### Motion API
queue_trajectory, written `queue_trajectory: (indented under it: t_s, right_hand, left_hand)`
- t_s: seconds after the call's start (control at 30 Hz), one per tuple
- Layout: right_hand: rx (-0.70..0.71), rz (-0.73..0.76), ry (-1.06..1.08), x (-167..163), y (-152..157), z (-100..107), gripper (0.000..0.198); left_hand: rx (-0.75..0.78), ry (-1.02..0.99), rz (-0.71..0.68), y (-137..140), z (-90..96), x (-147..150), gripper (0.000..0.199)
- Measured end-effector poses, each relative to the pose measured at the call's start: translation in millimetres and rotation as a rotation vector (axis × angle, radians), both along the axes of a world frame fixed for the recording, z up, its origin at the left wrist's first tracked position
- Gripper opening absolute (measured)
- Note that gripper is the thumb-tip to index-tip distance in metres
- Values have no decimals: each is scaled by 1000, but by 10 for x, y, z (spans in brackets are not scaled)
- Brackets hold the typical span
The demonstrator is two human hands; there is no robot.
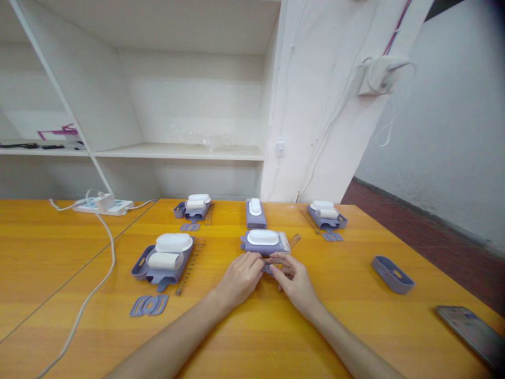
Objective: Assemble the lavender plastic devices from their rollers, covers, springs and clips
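Both hands meet at the middle of the table, fingertips closed around a small purple flat plate. My left hand grips its left side, partly hiding it. My right hand pinches it from the right with thumb and fingers. Just beyond my fingers lies a purple housing with a white oval brush-like piece on top. A coil spring sticks out at its right, behind my right fingers; where its near end goes is hidden.
Similar sets with purple housings, white rolls and springs lie left and at the back. Another purple housing stands behind. On the right are a purple cap and a phone. A power strip and cable occupy the left.
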State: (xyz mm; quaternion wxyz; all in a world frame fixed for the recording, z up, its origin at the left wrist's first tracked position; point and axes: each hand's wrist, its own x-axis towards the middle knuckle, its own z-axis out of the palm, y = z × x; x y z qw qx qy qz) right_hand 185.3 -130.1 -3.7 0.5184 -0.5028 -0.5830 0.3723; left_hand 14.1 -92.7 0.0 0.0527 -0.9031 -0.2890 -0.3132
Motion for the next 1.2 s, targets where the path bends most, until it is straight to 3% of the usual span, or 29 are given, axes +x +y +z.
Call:
queue_trajectory:
  t_s: [0.4, 0.7, 0.8, 1.07, 1.2]
  right_hand:
    - [-20, -137, 58, -22, 43, -56, 37]
    - [-22, -154, -5, -26, 24, -29, 47]
    - [-15, -138, -19, -24, 28, -41, 42]
    - [-33, -102, -49, 4, 56, -46, 29]
    - [-47, -77, -3, 12, 59, -16, 29]
  left_hand:
    - [-6, -34, -31, 19, -24, -7, 13]
    - [-9, -9, -33, 29, -47, -9, 17]
    - [-50, -30, -29, 35, -66, -10, 14]
    - [-350, -266, -142, 51, 4, 14, 17]
    - [-760, -530, -172, 31, -43, 105, 28]
